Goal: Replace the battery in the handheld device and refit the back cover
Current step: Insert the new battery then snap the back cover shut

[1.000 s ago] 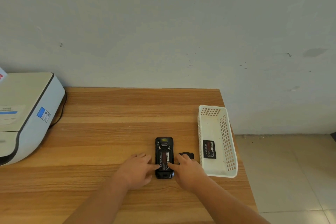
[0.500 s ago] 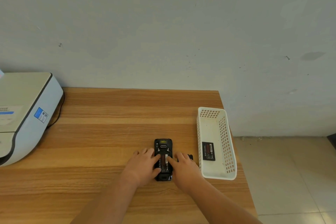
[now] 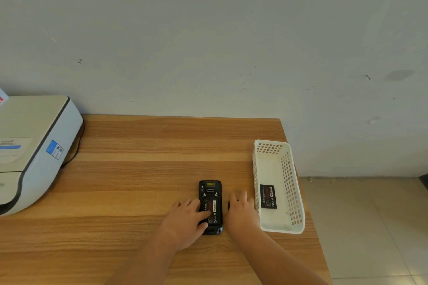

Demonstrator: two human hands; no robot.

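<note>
Left hand (image 3: 185, 220) flat on device (image 3: 211, 194), right hand (image 3: 242, 209) palm-down beside it.

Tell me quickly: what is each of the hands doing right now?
Left hand: open, fingers pressing the battery in the handheld device.
Right hand: lying over the back cover; grip cannot be told.

Black device (image 3: 210, 194) by the left hand (image 3: 185, 221), with a battery in it showing a red label. White holey basket (image 3: 292, 192) just right of the right hand (image 3: 242, 211) holds another black-and-red battery (image 3: 268, 196). Wood-grain table (image 3: 139, 169).
</note>
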